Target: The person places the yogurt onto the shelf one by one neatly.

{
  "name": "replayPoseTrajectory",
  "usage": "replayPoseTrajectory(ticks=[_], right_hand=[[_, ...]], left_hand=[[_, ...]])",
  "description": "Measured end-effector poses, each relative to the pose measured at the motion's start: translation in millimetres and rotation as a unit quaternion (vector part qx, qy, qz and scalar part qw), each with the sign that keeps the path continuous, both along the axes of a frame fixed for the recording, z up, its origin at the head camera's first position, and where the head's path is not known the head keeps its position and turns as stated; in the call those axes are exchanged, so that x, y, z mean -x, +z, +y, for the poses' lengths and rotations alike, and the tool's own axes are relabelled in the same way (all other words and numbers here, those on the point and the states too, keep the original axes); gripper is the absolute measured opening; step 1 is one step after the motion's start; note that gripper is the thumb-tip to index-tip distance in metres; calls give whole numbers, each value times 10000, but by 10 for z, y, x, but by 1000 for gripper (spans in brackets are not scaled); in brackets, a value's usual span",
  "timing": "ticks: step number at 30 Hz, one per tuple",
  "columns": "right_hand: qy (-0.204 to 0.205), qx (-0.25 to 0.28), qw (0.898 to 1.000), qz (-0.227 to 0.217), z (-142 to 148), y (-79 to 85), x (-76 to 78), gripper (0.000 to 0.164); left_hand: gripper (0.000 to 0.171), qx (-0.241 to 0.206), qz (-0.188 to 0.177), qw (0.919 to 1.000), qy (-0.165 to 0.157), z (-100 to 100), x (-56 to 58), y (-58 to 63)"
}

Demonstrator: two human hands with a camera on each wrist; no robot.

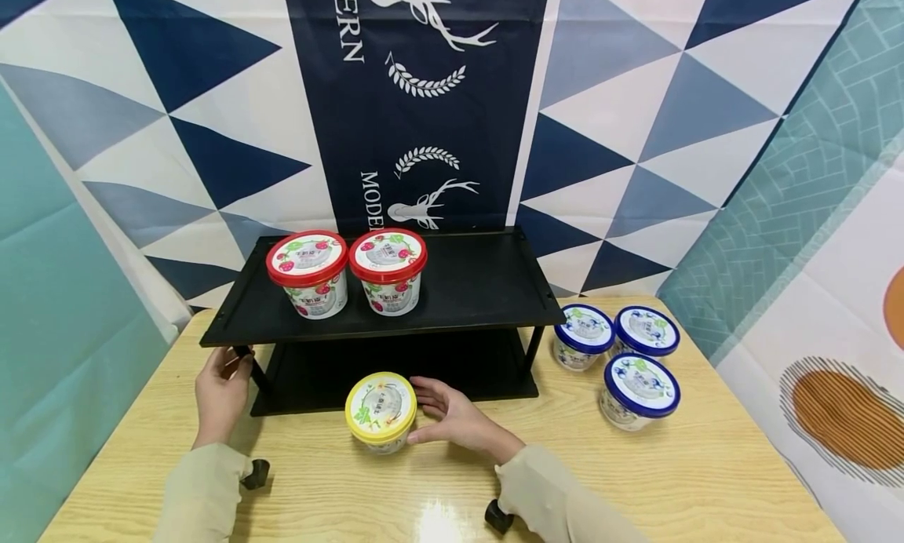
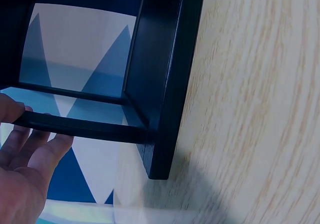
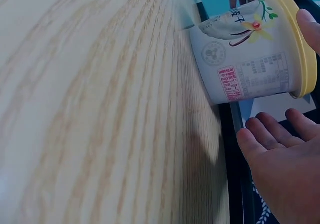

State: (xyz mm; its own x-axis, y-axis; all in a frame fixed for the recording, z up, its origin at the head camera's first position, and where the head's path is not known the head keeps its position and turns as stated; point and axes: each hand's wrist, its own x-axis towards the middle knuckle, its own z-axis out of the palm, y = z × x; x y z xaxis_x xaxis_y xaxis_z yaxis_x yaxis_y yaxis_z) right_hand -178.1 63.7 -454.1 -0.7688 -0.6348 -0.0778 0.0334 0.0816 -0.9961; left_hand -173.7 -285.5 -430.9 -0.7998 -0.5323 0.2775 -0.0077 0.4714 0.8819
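A tub with a yellow lid (image 1: 381, 408) stands on the table in front of the black two-tier shelf rack (image 1: 480, 292). My right hand (image 1: 455, 419) is at the tub's right side, palm facing it. Its fingers are spread, with a gap to the tub's wall in the right wrist view, and its thumb (image 3: 307, 27) overlaps the lid there. My left hand (image 1: 222, 394) holds the rack's front left leg (image 2: 85, 125), thumb on one side and fingers on the other. Two tubs with red lids, a left one (image 1: 308, 272) and a right one (image 1: 388, 270), stand on the top shelf.
Three tubs with blue lids (image 1: 641, 390) stand together on the wooden table (image 1: 339, 496), right of the rack. The lower shelf (image 1: 424, 362) lies under the top one, between the legs. A patterned cloth (image 1: 621, 96) hangs behind.
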Motion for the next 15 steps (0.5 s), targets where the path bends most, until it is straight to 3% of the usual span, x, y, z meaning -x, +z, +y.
replayPoseTrajectory(ticks=[15], right_hand=[[-41,-23,10000,54,-105,-40,-11,92]], left_hand=[[30,-27,-49,10000,-13,-10,8,-6]])
